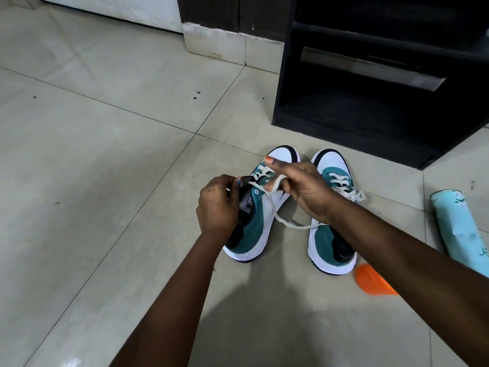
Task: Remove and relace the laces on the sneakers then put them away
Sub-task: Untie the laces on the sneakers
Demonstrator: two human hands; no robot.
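Left hand [217, 205] grips the tongue [244, 197] of the left sneaker [260, 221] on the floor tiles [105, 154]. Right hand [304, 186], index finger extended, pinches its white lace [275, 207] taut. Right sneaker [330, 234] stands just beside.

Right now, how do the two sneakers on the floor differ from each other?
The left sneaker is being handled: the left hand grips its tongue and the right hand holds its white lace, pulled out loose across the floor. The right sneaker sits untouched, its lace tied. The left sneaker is angled; the right one points straighter ahead. Both are teal and white with white soles.
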